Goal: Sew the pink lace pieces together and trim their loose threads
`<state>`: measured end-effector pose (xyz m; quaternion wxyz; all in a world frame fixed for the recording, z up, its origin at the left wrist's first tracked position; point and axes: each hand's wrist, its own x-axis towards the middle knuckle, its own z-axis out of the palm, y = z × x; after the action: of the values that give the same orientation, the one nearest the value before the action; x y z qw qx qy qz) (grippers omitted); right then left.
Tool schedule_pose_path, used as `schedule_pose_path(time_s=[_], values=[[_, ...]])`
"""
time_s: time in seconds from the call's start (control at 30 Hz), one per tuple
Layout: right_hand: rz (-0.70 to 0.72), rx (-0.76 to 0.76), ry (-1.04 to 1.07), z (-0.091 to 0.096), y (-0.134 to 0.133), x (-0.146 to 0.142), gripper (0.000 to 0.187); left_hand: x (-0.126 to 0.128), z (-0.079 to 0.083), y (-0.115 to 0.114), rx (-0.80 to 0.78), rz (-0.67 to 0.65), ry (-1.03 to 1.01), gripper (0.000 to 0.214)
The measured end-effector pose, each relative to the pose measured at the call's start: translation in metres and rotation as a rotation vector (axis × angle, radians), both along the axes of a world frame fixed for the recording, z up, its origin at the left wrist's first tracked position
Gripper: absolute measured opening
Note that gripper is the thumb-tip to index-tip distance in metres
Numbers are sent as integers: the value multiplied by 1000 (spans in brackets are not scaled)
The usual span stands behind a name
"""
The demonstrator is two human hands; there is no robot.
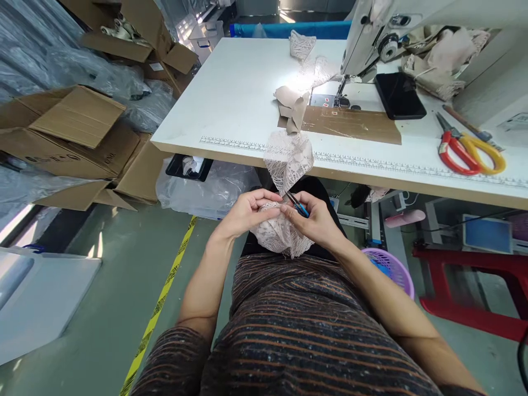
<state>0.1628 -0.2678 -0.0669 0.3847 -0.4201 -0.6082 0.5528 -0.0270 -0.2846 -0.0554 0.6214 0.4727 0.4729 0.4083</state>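
Observation:
Over my lap, just below the table edge, my left hand (252, 212) pinches pale pink lace fabric (289, 159). The lace hangs down from the tabletop and bunches under both hands. My right hand (315, 220) is closed round small blue-handled thread snips (300, 207), whose dark blades point up and left at the lace. Its fingertips also meet the lace close to my left fingers. Higher up, the lace joins beige fabric pieces (292, 104) lying beside the sewing machine (350, 66). Whether the blades touch the lace I cannot tell.
On the white table (214, 99) lie a black phone (399, 94), red-and-yellow scissors (470, 148) and a brown strip (355, 125). Cardboard boxes (70, 132) stand at the left. A purple basket (398, 269) and a red stool (474, 258) are at the lower right.

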Motion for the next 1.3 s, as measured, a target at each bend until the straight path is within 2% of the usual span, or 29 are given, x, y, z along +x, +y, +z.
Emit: schedule_pose_path(time_s=[0.1, 0.17, 0.23, 0.3, 0.37, 0.47, 0.6, 0.67, 0.8, 0.9, 0.97, 1.03, 1.17, 1.23, 1.3], values=[[4, 36, 17, 2, -5, 6, 43, -3, 6, -5, 1, 22, 2, 39], [44, 36, 47, 2, -10, 10, 48, -7, 10, -9, -17, -36, -4, 39], [140, 0, 68, 0, -14, 15, 48, -11, 13, -10, -35, -118, -16, 40], [255, -59, 51, -5, -17, 19, 38, -12, 12, -7, -34, -169, -19, 41], [289, -105, 17, -12, -18, 24, 41, -11, 7, -1, -2, -181, 34, 40], [157, -74, -82, -25, -15, 36, 43, -5, -7, 13, 129, -76, 249, 31], [-158, 188, -367, -37, -3, 51, 32, 10, -29, 32, 367, 256, 557, 26], [-263, 275, -387, -36, 4, 53, 30, 20, -36, 40, 432, 324, 626, 27], [-286, 315, -248, -22, 10, 45, 27, 36, -37, 45, 582, 368, 699, 28], [-225, 346, -161, -6, 6, 33, 25, 36, -26, 31, 863, 415, 774, 23], [-187, 309, -129, 2, 1, 25, 27, 31, -17, 12, 1058, 352, 820, 18], [-142, 217, -119, 7, -4, 17, 30, 26, -8, -9, 1172, 202, 854, 18], [-14, 72, -144, 10, -12, 9, 32, 16, 0, -41, 1221, -87, 838, 18], [69, 31, -125, 11, -17, 9, 31, 10, -1, -43, 1171, -85, 725, 13], [175, -2, -80, 13, -22, 11, 28, 3, -5, -34, 1037, 31, 588, 31]])
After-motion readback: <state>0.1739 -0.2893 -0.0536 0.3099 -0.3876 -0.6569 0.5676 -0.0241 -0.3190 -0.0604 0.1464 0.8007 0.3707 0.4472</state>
